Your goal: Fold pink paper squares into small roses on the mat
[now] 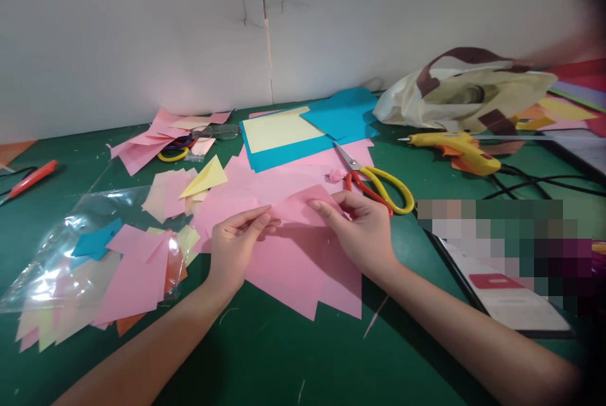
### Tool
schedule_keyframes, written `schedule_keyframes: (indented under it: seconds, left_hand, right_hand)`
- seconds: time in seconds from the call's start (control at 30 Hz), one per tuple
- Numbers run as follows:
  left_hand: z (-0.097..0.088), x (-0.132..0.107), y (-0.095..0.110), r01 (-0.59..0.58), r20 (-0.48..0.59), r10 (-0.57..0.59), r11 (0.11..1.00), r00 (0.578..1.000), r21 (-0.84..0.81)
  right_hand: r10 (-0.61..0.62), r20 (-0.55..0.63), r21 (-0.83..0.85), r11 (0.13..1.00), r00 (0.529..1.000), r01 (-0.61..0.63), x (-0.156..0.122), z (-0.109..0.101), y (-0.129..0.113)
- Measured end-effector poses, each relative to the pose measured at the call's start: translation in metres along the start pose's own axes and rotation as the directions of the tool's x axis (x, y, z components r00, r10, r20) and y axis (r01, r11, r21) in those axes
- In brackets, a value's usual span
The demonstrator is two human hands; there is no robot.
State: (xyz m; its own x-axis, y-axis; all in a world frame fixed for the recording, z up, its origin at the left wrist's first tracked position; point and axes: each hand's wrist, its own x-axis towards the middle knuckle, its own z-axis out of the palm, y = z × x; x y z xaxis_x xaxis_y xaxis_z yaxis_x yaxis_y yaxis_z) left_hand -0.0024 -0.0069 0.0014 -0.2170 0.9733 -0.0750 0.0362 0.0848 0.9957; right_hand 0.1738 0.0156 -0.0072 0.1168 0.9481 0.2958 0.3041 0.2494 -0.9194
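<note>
Paper piece (303, 205), pink, pinched at opposite edges by left hand (235, 243) and right hand (362, 232); scissors (379, 184) just beyond.

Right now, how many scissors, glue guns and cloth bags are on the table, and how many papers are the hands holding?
Scissors: 1
Glue gun: 1
Cloth bag: 1
Pink paper, held: 1
Total: 4

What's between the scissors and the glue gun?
Nothing: in the head view, only bare green table separates the scissors from the glue gun.
</note>
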Motion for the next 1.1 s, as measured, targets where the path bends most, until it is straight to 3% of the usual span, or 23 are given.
schedule_keyframes:
  seconds: [0.17, 0.33, 0.47, 0.6, 0.7, 0.8, 0.9, 1.03, 1.1]
  left_hand:
    - [0.002, -0.004, 0.003, -0.055, 0.035, 0.052, 0.993, 0.998, 0.103]
    - [0.002, -0.007, 0.005, -0.188, 0.196, 0.132, 0.935, 0.972, 0.301]
    - [0.001, -0.008, 0.003, -0.255, 0.268, 0.159, 0.893, 0.950, 0.371]
    - [0.000, -0.011, -0.001, -0.392, 0.326, 0.239, 0.723, 0.915, 0.569]
    - [-0.001, -0.013, -0.003, -0.478, 0.380, 0.295, 0.626, 0.876, 0.616]
    - [-0.001, -0.014, -0.003, -0.471, 0.441, 0.240, 0.691, 0.865, 0.549]
    - [-0.002, -0.014, -0.003, -0.382, 0.422, 0.164, 0.773, 0.892, 0.506]
    - [-0.002, -0.013, -0.001, -0.340, 0.319, 0.220, 0.854, 0.922, 0.394]
    - [-0.001, -0.014, 0.000, -0.361, 0.274, 0.278, 0.875, 0.921, 0.324]
  right_hand:
    - [-0.112, -0.025, -0.038, 0.993, 0.993, 0.111, -0.001, -0.001, -0.001]
    - [-0.260, 0.063, 0.033, 0.966, 0.964, 0.258, -0.002, 0.000, 0.001]
    - [-0.281, 0.010, 0.026, 0.959, 0.960, 0.281, -0.004, 0.000, 0.000]
    - [-0.303, 0.029, 0.013, 0.953, 0.953, 0.302, -0.005, 0.000, 0.000]
    - [-0.387, 0.074, -0.024, 0.921, 0.919, 0.390, -0.006, -0.001, 0.000]
    - [-0.439, 0.110, -0.030, 0.896, 0.892, 0.444, -0.006, -0.001, 0.000]
    - [-0.421, 0.043, -0.013, 0.907, 0.906, 0.421, -0.006, 0.000, 0.001]
    - [-0.284, -0.122, 0.172, 0.938, 0.951, 0.302, -0.007, 0.004, 0.000]
    - [-0.196, -0.063, 0.246, 0.947, 0.979, 0.206, -0.010, 0.006, -0.002]
